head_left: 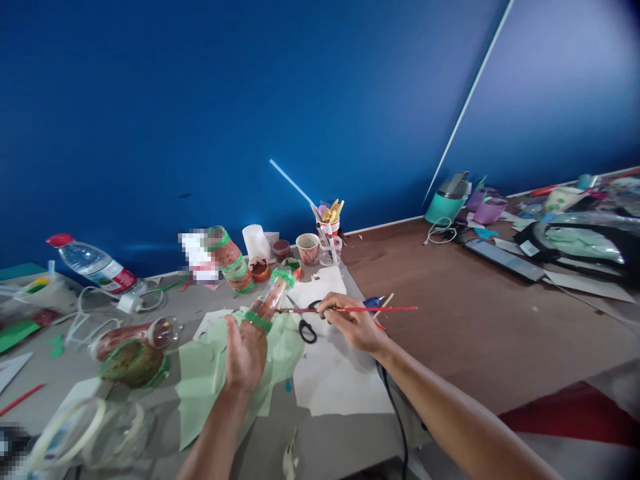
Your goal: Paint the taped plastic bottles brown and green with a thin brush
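My left hand (249, 353) is closed around the lower end of a clear plastic tube (269, 301) with green bands at both ends and brown paint on its wall. The tube leans up and to the right. In my right hand (351, 323) is a thin red paintbrush (373, 309), pinched between the fingers and held nearly level. Its tip points left and meets the tube's side, or lies very close to it. Under the hands lie pale green paper (197, 380) and white paper (345, 390). Black-handled scissors (308, 331) rest between the hands, partly hidden.
Paint cups (259, 268) and a paper cup (307, 249) stand behind the tube, near a cup of plastic cutlery (329, 227). A green-banded painted cylinder (230, 260) stands at back left. A water bottle (97, 265) leans farther left. A black cable (395, 413) hangs over the table edge.
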Demonstrator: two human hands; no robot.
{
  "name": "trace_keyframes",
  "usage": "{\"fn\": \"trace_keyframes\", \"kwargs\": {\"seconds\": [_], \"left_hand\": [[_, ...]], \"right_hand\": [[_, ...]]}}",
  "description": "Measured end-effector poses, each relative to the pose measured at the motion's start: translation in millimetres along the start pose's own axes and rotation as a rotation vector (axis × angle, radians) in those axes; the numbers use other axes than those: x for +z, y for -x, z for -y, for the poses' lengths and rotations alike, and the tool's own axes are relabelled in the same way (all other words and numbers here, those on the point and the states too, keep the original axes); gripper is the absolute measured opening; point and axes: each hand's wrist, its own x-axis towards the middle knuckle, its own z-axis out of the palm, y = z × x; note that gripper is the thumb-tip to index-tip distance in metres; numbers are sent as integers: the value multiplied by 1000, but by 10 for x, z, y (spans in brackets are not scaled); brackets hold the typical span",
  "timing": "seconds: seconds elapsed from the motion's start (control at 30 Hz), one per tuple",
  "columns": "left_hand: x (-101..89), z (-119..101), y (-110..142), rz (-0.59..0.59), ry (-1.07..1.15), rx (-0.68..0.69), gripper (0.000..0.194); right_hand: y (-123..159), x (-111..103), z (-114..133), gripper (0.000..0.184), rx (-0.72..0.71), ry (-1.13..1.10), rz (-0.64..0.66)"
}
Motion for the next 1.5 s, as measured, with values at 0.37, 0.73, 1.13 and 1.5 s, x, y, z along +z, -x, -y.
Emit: {"fn": "trace_keyframes", "kwargs": {"seconds": [0.37,0.73,1.13,1.5], "left_hand": [[-29,40,-37,-3,125,-72,68],[-70,52,-49,73,41,27,73],[-119,-92,-42,183,227,-148,84],[-258,-74,-96,483,354,-153,89]], "right_hand": [[20,59,57,15,-20,-95,28],[-5,-1,8,13,55,-82,43],[-26,-2,-8,14,110,-62,22],[-16,-1,-102,13,148,-216,21]]}}
